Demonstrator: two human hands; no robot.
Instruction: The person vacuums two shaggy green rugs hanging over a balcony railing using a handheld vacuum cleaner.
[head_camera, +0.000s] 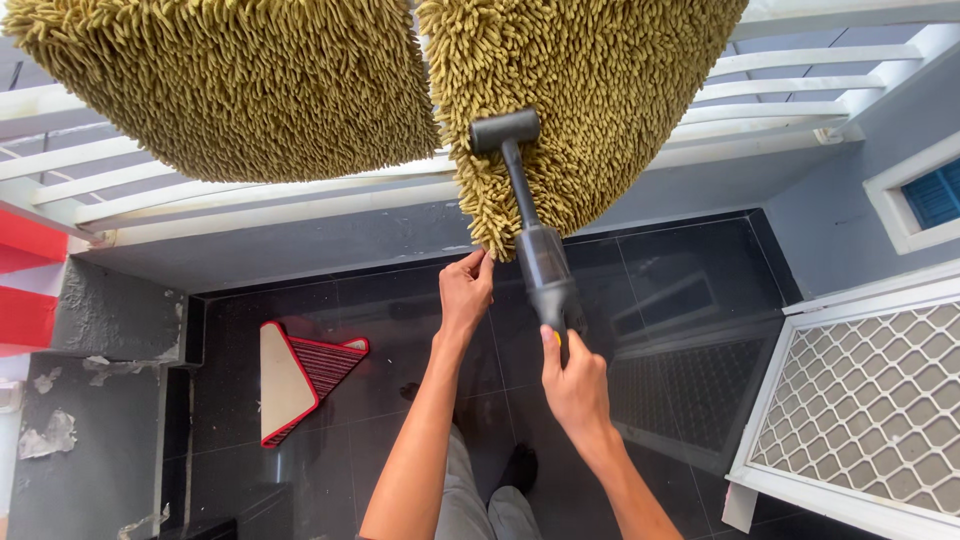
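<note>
The white metal railing (300, 200) runs across the upper part of the view, from nine o'clock to three o'clock. Over its top bar hang two shaggy olive-green chenille mats, the left mat (230, 85) at eleven o'clock and the right mat (590, 100) at one o'clock, with a narrow gap between them.

Below the railing is the floor of glossy black tiles (400, 330), which fills the middle and the lower part. On the floor at eight o'clock lies a triangular red ribbed panel with a cream-coloured side (300, 378), flat on the tiles and near the grey concrete wall (110, 320).
</note>
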